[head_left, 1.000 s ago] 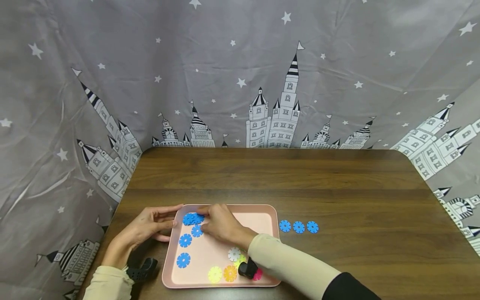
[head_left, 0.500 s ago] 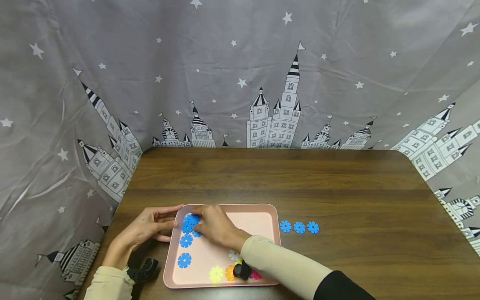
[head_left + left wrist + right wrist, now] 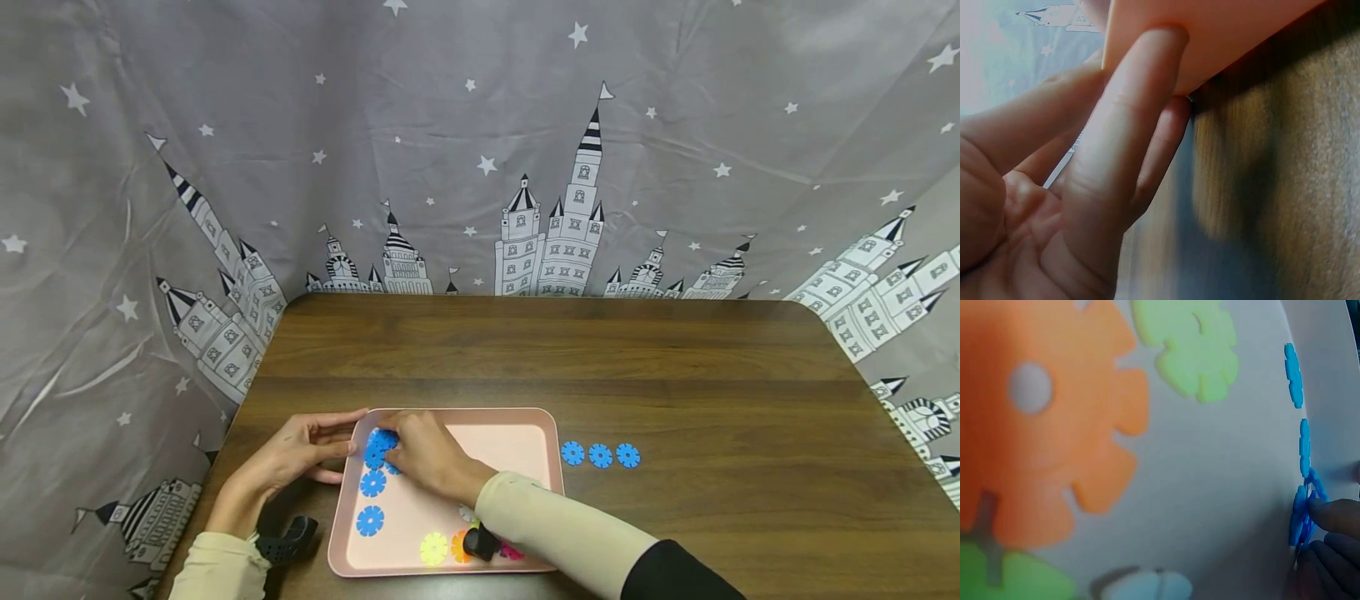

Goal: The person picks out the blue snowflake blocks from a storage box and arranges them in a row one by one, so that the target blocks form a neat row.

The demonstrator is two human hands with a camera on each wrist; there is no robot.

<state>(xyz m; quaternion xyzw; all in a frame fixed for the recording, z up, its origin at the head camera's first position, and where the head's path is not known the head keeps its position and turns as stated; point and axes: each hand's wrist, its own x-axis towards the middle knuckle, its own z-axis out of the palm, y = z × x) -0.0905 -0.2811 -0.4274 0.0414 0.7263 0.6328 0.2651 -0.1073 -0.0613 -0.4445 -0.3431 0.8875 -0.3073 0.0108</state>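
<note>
My right hand (image 3: 431, 454) reaches into the pink tray (image 3: 450, 573) at its far left corner. Its thumb and fingers pinch a blue notched plastic disc (image 3: 1317, 484), seen tilted among other blue discs in the right wrist view. Several overlapping blue discs (image 3: 375, 455) lie at these fingertips, partly hidden by the hand. Nearer along the tray's left side lie two separate blue discs (image 3: 372, 482). My left hand (image 3: 298, 450) rests against the tray's outer left wall with fairly straight fingers; the left wrist view shows a fingertip pressing the wall (image 3: 1222, 37).
At the tray's near side lie a yellow disc (image 3: 433, 549), an orange disc (image 3: 460, 547), a pink disc (image 3: 512, 552) and a white disc (image 3: 467, 512), some partly covered by my right arm. Three blue discs (image 3: 600, 455) stand in a row on the wooden table (image 3: 712, 375), right of the tray.
My right hand has moved slightly left within the tray, and the blue discs at its fingertips have shifted and overlap more. The left hand stays against the tray.
</note>
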